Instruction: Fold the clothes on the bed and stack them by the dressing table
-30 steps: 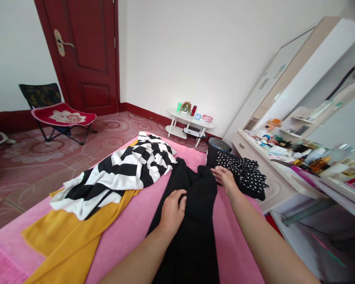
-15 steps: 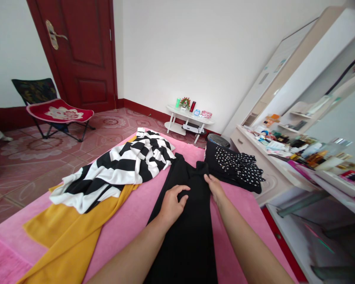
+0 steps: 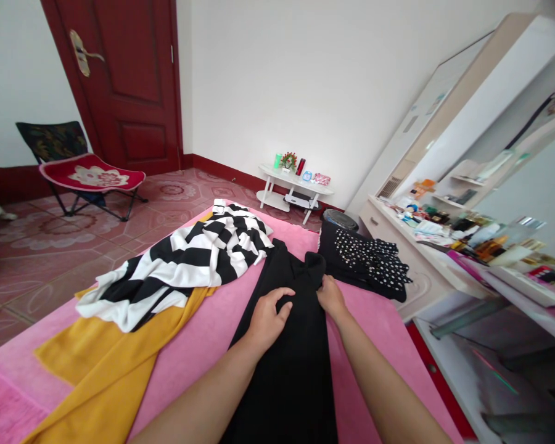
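A long black garment (image 3: 287, 364) lies lengthwise on the pink bed cover (image 3: 213, 339), in front of me. My left hand (image 3: 267, 316) rests on its middle with fingers spread, pressing the cloth. My right hand (image 3: 330, 297) grips the garment's right edge, near its bunched far end. A black-and-white striped garment (image 3: 185, 265) lies to the left, over a yellow cloth (image 3: 115, 370). A black dotted garment (image 3: 365, 262) lies to the right at the bed's far corner.
A cluttered dresser (image 3: 448, 246) with a mirror runs along the right side of the bed. A small white table (image 3: 296, 185) stands by the far wall. A folding chair (image 3: 81, 169) sits beside the red door (image 3: 124, 80), on the tiled floor.
My right hand has moved left from beside the dotted garment and taken hold of the black garment's right edge. My left hand has stayed on the cloth.
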The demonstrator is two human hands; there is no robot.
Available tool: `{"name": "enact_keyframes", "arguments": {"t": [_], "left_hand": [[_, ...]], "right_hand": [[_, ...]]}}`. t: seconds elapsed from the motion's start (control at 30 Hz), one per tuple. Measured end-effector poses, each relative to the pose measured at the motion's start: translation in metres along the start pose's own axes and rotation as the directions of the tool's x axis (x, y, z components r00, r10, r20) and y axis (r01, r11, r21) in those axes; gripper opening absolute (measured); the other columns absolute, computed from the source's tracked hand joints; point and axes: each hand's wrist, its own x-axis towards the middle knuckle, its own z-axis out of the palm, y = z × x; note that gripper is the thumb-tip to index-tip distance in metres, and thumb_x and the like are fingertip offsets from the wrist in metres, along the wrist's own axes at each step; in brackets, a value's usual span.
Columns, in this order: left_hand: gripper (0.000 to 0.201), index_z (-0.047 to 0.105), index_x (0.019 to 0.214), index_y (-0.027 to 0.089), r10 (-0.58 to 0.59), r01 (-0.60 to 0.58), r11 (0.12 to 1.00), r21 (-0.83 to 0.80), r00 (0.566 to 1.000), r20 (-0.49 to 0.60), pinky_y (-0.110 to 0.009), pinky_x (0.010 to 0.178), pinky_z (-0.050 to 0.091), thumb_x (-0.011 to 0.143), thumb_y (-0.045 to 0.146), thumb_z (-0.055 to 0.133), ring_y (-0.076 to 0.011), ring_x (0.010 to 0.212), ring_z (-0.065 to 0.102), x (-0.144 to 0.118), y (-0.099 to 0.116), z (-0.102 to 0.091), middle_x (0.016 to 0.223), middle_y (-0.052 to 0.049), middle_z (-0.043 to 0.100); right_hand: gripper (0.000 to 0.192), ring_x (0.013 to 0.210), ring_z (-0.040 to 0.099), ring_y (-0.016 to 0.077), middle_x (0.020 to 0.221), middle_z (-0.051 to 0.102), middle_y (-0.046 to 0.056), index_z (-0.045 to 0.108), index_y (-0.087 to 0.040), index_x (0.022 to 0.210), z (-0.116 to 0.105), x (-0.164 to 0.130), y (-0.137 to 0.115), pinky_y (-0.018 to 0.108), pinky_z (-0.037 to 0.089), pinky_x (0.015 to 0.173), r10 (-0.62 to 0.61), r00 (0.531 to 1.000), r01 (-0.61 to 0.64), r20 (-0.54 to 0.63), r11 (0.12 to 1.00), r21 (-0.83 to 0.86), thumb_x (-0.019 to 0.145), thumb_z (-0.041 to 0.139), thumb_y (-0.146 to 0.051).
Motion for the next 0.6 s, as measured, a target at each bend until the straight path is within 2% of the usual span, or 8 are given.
{"name": "enact_keyframes", "arguments": {"t": [0.17, 0.23, 0.33, 0.47, 0.6], "left_hand": [[0.027, 0.065, 0.103, 0.024, -0.001, 0.001, 1.000, 0.017, 1.000, -0.002, -0.034, 0.095, 0.045, 0.081, 0.013, 0.054, -0.0173, 0.102, 0.061, 0.001, 0.000, 0.001, 0.107, 0.001, 0.067], [0.026, 0.065, 0.103, 0.024, 0.000, 0.000, 1.000, 0.019, 1.000, -0.010, -0.035, 0.095, 0.045, 0.081, 0.014, 0.054, -0.0176, 0.101, 0.061, 0.001, -0.002, 0.001, 0.107, 0.000, 0.067], [0.025, 0.065, 0.101, 0.024, -0.002, 0.002, 0.999, 0.035, 1.000, -0.011, -0.035, 0.092, 0.046, 0.081, 0.014, 0.055, -0.0177, 0.097, 0.061, 0.001, -0.004, 0.001, 0.102, -0.001, 0.067], [0.022, 0.067, 0.095, 0.025, 0.003, -0.005, 0.995, 0.100, 1.000, 0.020, -0.032, 0.085, 0.048, 0.077, 0.013, 0.060, -0.0174, 0.090, 0.062, 0.001, -0.006, 0.003, 0.095, -0.001, 0.065], [0.021, 0.068, 0.094, 0.025, 0.023, -0.026, 0.991, 0.130, 1.000, 0.021, -0.032, 0.085, 0.048, 0.077, 0.013, 0.062, -0.0172, 0.089, 0.061, 0.002, -0.009, 0.005, 0.094, 0.000, 0.065]], "right_hand": [[0.019, 0.094, 0.062, 0.0261, 0.093, 0.068, 0.010, 0.067, -0.021, 0.080, 0.007, 0.009, -0.011, 0.031, 0.044, 0.077, -0.021, 0.999, 0.006, -0.046, 0.950, -0.312, 0.066, 0.061, -0.010], [0.019, 0.094, 0.062, 0.0251, 0.093, 0.067, 0.009, 0.066, -0.021, 0.079, 0.001, 0.009, -0.013, 0.030, 0.044, 0.077, -0.042, 0.998, 0.023, -0.041, 0.921, -0.390, 0.067, 0.059, -0.009], [0.017, 0.098, 0.061, 0.0259, 0.100, 0.065, 0.011, 0.065, -0.019, 0.083, -0.019, 0.009, -0.007, 0.030, 0.042, 0.080, -0.059, 0.995, 0.014, -0.081, 0.880, -0.474, 0.070, 0.057, -0.011], [0.017, 0.093, 0.062, 0.0307, 0.095, 0.064, 0.016, 0.065, -0.016, 0.085, -0.038, 0.003, 0.014, 0.036, 0.042, 0.075, -0.031, 0.989, -0.048, -0.145, 0.858, -0.512, 0.080, 0.051, -0.024], [0.027, 0.087, 0.064, 0.0283, 0.094, 0.067, 0.015, 0.063, -0.018, 0.104, -0.032, -0.004, 0.031, 0.034, 0.043, 0.071, -0.001, 0.986, -0.072, -0.165, 0.897, -0.437, 0.083, 0.049, -0.028]]}}
